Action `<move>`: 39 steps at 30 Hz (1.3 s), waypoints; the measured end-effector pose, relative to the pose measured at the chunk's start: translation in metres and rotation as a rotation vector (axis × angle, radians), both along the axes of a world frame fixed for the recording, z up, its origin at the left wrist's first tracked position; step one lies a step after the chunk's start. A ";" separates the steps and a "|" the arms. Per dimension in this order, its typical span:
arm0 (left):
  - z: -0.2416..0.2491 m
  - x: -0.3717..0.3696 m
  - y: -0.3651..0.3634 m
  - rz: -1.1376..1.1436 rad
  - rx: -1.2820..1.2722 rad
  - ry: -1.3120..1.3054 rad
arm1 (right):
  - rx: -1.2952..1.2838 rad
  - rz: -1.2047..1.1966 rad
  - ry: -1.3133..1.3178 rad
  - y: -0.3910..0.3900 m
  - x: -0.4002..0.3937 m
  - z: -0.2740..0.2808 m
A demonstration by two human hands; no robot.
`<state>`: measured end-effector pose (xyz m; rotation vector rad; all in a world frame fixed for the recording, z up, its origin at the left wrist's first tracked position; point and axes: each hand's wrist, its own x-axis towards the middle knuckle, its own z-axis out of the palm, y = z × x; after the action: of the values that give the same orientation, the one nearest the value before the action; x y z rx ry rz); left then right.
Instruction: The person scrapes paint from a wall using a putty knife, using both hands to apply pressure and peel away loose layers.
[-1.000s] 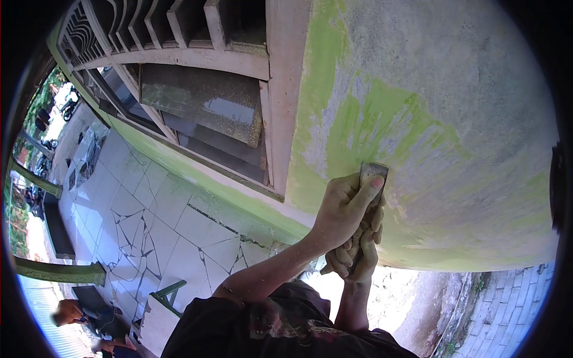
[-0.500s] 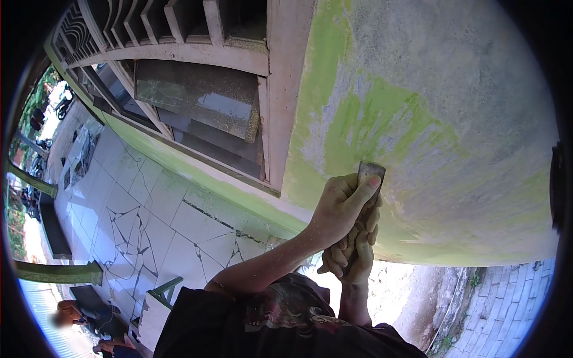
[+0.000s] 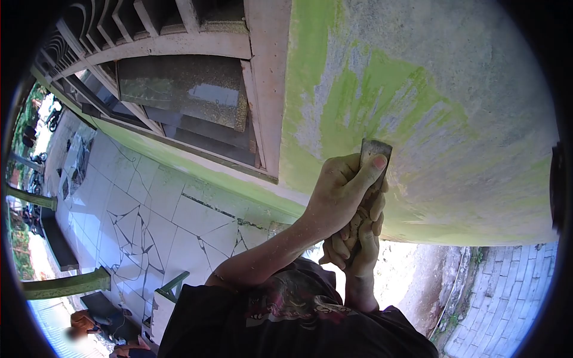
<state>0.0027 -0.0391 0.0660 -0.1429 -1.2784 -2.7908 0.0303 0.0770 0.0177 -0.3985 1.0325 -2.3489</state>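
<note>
In the head view both my hands are wrapped round a scraper (image 3: 376, 150) with a flat, worn metal blade. My left hand (image 3: 341, 190) grips it near the blade, thumb pressed flat along the metal. Below it, my right hand (image 3: 365, 246) closes round the lower part, which the fingers mostly hide. The blade's edge lies at the painted wall (image 3: 412, 113), just under a streaked patch where green paint gives way to grey. Pale dust coats my hands and forearms.
Left of the wall is a window frame (image 3: 262, 119) with a tilted glass pane (image 3: 185, 89). Cracked white tiles (image 3: 161, 221) cover the floor below. A green post (image 3: 65, 283) and two people (image 3: 86, 322) are at lower left. Grey paving (image 3: 507, 304) lies at lower right.
My hands and the scraper have slid a little up the wall and slightly right, grip unchanged. The whole view has also shifted slightly.
</note>
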 end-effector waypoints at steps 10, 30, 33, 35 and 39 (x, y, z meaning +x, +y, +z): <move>0.008 -0.004 -0.007 0.011 -0.020 0.017 | -0.004 -0.009 -0.017 -0.003 0.000 -0.001; 0.004 0.004 -0.015 -0.028 -0.078 -0.066 | -0.059 0.018 -0.105 -0.022 0.014 -0.010; 0.000 0.004 -0.010 -0.025 -0.070 -0.058 | -0.250 0.180 -0.070 -0.015 -0.001 -0.029; 0.002 0.000 -0.009 0.062 -0.159 -0.046 | -0.296 0.167 -0.079 -0.017 -0.003 -0.027; 0.004 0.002 -0.009 0.043 -0.152 -0.028 | -0.107 0.058 -0.055 -0.019 0.002 -0.017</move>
<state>0.0043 -0.0477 0.0699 -0.0837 -1.4812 -2.6677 0.0327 0.0582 0.0008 -0.3962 0.8611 -2.3559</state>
